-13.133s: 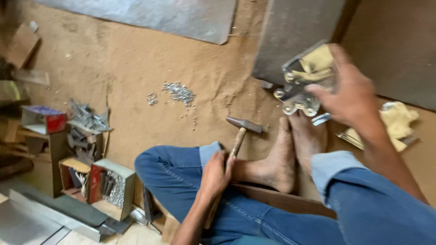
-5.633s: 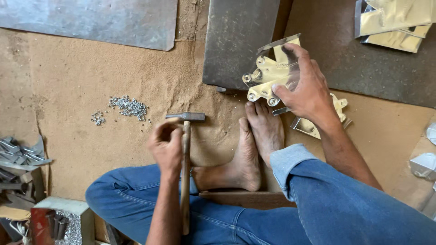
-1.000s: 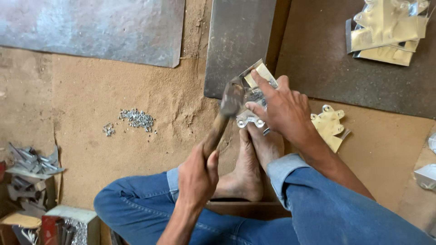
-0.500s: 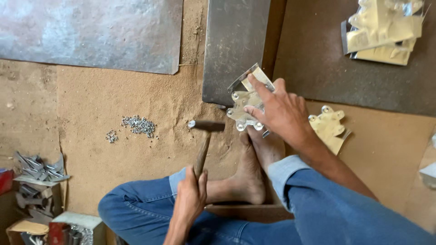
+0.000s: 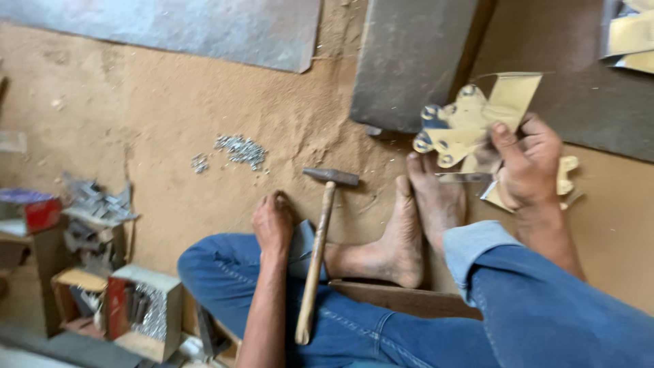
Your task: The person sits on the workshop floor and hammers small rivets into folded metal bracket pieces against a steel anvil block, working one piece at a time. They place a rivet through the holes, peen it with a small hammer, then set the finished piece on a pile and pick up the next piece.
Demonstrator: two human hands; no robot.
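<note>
The person sits on the sandy floor point(image 5: 157, 129) with both bare feet point(image 5: 415, 225) in front, and the legs are in blue jeans.

The right hand point(image 5: 528, 167) is lifted above the floor and holds a pale yellow metal bracket point(image 5: 477, 119) with rounded lobes and small rivets at its edge. The thumb lies on the front of the bracket, the other fingers are closed behind it, so the grip is tight. The bracket hangs in the air just past the toes, in front of the edge of a dark grey metal slab point(image 5: 409, 61). Below the hand, another yellow piece point(image 5: 565, 180) lies on the floor, partly hidden.

The left hand point(image 5: 274, 221) rests on the left knee, with its fingers curled inward and holding nothing. Just beside it lies the hammer point(image 5: 320, 252). Its wooden handle leans over the jeans, and its steel head is on the floor near the left foot. The hand does not touch the hammer.

A small heap of rivets point(image 5: 238, 148) lies on the floor, well apart from the hands. At the left stand open boxes point(image 5: 139, 310) with metal parts.
</note>
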